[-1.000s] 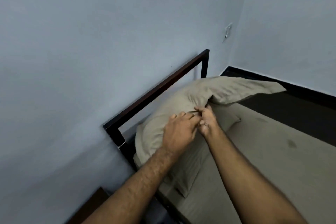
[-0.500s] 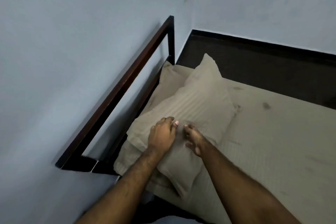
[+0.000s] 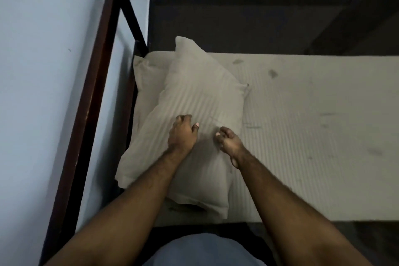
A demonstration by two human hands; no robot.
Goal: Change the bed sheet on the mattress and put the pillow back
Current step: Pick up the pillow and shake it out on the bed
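The pillow (image 3: 194, 101) lies under my fingers at the head end of the bed, set at a slant, its far corner pointing away from me and its near corner close to the edge of the mattress. It rests on top of a second pillow (image 3: 146, 84), which shows only beyond my left fingers, against the headboard. My left hand (image 3: 181, 134) sits on the pillow's middle, knuckles up, fingers bent downward into the striped cover and the thumb sticking out toward my right hand; I cannot tell whether those fingers grip a fold of the cloth or only press on it. My right hand (image 3: 228, 140) is just beside it, over the pillow's right edge, its fingers curled loosely inward with nothing between them, and whether it touches the cover I cannot tell. The two hands are near but apart. To the right of my right fingers the bed sheet (image 3: 313, 136) spreads flat over the mattress, beige with fine stripes and a few dark marks. To the left of my left fingers runs the dark wooden headboard (image 3: 95, 84) against a pale wall (image 3: 43, 71). Beyond my fingertips, past the far side of the bed, is dark floor (image 3: 237, 21).
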